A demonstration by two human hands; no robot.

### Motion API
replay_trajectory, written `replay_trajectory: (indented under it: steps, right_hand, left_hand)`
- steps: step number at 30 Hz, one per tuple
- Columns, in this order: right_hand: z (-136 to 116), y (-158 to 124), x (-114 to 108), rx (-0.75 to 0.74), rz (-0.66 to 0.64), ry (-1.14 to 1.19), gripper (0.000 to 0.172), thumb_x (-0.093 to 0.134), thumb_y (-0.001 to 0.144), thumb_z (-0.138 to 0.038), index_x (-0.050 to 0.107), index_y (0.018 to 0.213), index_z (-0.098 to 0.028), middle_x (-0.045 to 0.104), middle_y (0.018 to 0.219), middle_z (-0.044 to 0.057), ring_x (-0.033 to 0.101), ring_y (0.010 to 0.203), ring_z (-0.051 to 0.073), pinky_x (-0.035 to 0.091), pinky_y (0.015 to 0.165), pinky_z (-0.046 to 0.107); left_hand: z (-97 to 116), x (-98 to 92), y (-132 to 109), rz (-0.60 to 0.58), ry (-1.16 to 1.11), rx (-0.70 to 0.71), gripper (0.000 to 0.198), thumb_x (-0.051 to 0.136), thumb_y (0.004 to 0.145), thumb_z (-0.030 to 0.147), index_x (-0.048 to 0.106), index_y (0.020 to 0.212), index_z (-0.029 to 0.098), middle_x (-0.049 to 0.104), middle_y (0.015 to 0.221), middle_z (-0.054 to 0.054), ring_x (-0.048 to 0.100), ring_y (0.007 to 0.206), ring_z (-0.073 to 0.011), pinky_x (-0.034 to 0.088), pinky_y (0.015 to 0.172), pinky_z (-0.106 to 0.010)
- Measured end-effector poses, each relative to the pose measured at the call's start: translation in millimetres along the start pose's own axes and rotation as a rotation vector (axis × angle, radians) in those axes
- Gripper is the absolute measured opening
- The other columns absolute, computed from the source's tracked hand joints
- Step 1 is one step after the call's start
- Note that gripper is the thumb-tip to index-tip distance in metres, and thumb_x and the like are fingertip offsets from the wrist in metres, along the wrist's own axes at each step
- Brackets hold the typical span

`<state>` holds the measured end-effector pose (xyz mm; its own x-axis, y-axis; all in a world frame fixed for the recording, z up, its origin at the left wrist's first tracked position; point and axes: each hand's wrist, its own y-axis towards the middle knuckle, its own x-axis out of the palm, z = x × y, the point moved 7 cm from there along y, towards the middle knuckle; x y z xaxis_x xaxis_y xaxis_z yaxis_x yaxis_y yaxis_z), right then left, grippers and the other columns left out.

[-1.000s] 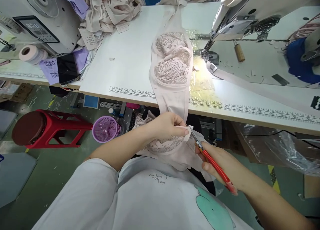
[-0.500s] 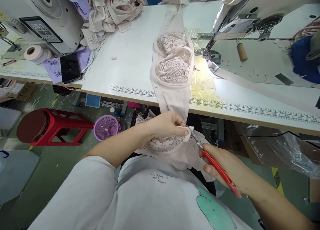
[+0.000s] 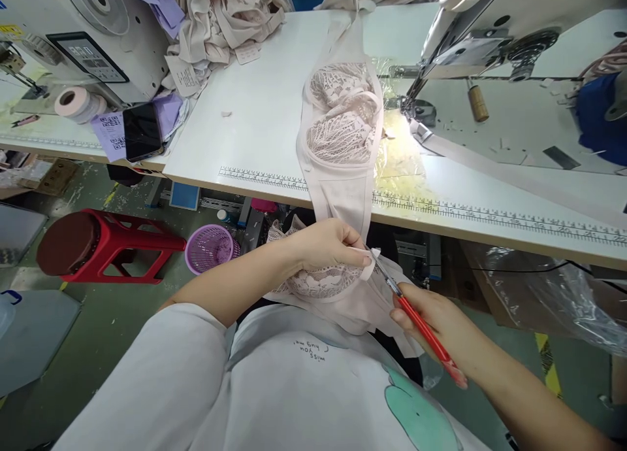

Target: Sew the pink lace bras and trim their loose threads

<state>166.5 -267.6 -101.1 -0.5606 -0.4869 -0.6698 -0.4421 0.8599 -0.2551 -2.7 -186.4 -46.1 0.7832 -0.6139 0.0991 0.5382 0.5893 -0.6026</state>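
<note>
The left hand (image 3: 330, 245), its grip pinched on a pale strip (image 3: 366, 270) above a lace garment (image 3: 323, 283), lay ahead-left of the right hand (image 3: 434, 314), whose curled grip held a red-handled tool (image 3: 424, 327) slanting lengthwise toward the strip, contact unclear.

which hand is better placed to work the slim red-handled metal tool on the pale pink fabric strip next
Probably the right hand: it grips the red-handled tool, which reaches up to the pink strip. The left hand is occupied, pinching that strip.
</note>
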Motion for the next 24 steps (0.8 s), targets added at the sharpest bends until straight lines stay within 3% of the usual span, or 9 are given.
replay_trajectory:
  steps: [5,11,18,24]
  right_hand:
    - [-5.1,3.9,0.9,0.015,0.034,0.044,0.055,0.039,0.09,-0.074,0.029,0.065,-0.027,0.04,0.052,-0.005,0.039,0.047,0.014,0.032,0.046,0.027]
    - [-3.6,7.5,2.7,0.043,0.051,0.105,0.06,0.031,0.089,-0.08,0.029,0.062,-0.026,0.04,0.05,-0.004,0.039,0.045,0.013,0.03,0.045,0.027]
    - [-6.1,7.6,-15.4,-0.047,0.021,0.02,0.056,0.03,0.09,-0.079,0.028,0.068,-0.027,0.046,0.055,-0.001,0.045,0.049,0.018,0.031,0.048,0.03]
    - [1.1,7.1,-14.5,-0.045,0.05,-0.06,0.06,0.031,0.086,-0.084,0.032,0.066,-0.028,0.052,0.054,0.002,0.052,0.049,0.022,0.032,0.048,0.033]
  left_hand:
    - [-1.4,-0.8,4.4,-0.018,-0.03,0.018,0.022,0.081,0.065,0.019,0.062,0.055,0.014,0.047,0.048,0.007,0.033,0.039,-0.0024,0.022,0.04,-0.02]
    - [-4.7,-6.0,-1.8,-0.021,0.049,0.033,0.023,0.082,0.067,0.032,0.066,0.067,0.015,0.043,0.049,0.008,0.034,0.04,-0.0038,0.023,0.04,-0.02]
    - [0.5,-9.7,-12.8,-0.046,0.019,0.2,0.043,0.084,0.063,0.052,0.066,0.07,0.014,0.053,0.058,0.003,0.041,0.048,-0.0054,0.031,0.045,-0.021]
    - [4.7,-17.2,-14.2,-0.03,0.034,0.302,0.042,0.085,0.063,0.052,0.069,0.067,0.014,0.059,0.068,0.0,0.05,0.059,-0.0077,0.041,0.057,-0.023]
